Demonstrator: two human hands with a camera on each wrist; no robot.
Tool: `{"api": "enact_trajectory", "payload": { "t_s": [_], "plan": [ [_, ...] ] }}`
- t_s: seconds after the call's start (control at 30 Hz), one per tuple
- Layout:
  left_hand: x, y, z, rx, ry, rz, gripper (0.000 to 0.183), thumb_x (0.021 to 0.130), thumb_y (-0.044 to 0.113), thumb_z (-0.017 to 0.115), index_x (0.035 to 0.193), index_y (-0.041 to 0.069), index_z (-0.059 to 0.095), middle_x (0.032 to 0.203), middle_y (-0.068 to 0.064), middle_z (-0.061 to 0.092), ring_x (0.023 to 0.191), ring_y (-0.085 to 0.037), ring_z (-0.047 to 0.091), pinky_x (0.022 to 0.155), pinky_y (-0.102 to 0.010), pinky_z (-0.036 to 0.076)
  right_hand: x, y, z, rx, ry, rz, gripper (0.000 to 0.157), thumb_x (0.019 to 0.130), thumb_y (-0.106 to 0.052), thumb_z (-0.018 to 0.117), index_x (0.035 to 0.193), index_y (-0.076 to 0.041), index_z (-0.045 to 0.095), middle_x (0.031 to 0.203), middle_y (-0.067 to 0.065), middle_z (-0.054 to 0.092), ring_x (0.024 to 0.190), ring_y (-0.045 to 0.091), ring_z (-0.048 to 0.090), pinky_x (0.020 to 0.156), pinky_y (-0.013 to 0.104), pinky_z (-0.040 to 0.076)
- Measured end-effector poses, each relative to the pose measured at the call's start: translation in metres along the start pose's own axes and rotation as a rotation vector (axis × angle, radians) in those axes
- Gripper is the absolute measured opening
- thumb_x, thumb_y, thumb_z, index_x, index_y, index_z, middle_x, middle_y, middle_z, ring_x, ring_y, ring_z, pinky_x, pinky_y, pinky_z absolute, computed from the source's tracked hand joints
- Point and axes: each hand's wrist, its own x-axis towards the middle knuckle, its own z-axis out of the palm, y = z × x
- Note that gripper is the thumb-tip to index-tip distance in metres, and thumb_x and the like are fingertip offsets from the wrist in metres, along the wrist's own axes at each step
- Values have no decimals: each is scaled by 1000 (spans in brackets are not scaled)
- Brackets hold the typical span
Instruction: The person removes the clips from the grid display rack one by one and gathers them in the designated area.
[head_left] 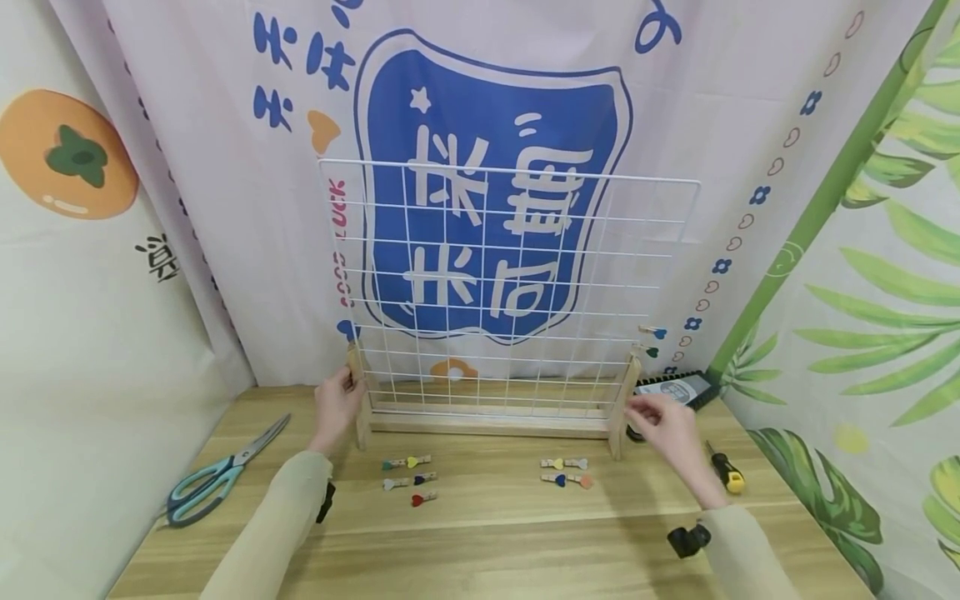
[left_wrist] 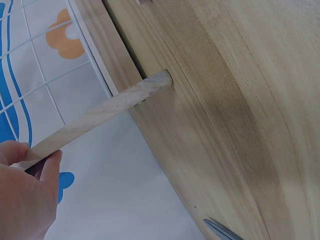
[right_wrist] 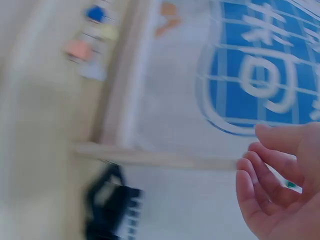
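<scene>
A white wire grid (head_left: 487, 283) stands upright in a wooden stand (head_left: 487, 425). My left hand (head_left: 340, 408) grips the stand's left post (left_wrist: 100, 112) between thumb and fingers, near its upper part. Beside the right post (head_left: 624, 408) is my right hand (head_left: 667, 425). In the right wrist view its fingers (right_wrist: 255, 175) bend loosely, with nothing between them and the thumb. A blue heart clothespin (head_left: 654, 332) and a green heart clothespin (head_left: 649, 351) are clipped at the grid's right side.
Several mini heart clothespins lie before the stand, a left group with a red clothespin (head_left: 423, 499) and a right group with an orange clothespin (head_left: 581, 481). Scissors (head_left: 225, 475) lie left. A yellow-black screwdriver (head_left: 726, 471) and a black spiral-edged item (head_left: 682, 387) are at right.
</scene>
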Motion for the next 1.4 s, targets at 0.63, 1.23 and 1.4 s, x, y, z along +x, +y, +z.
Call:
{"api": "enact_trajectory", "payload": {
  "t_s": [0.63,1.23,1.4],
  "plan": [
    [1,-4,2,10,23,6,11,91,-1,59,82,-7,60,91,-29,71,78,-35,68,59,-9,42,69,-7,-47,97,229,161,28,94,-18,68,111,3,71,102,21,69,76,-16,46,69,-6,36],
    [-2,-3,1,12,-4,-7,12,93,3,58,88,-7,62,97,-30,71,85,-38,71,68,-31,59,68,-6,-45,92,321,159,17,91,-14,72,93,2,74,87,21,73,65,-19,43,60,0,35],
    [-1,-2,1,9,-7,-11,13,94,4,57,94,-7,64,103,-31,71,95,-42,71,78,-43,61,65,-2,-45,133,359,156,15,90,-11,72,92,4,74,88,23,73,65,-22,44,68,-2,31]
  ]
}}
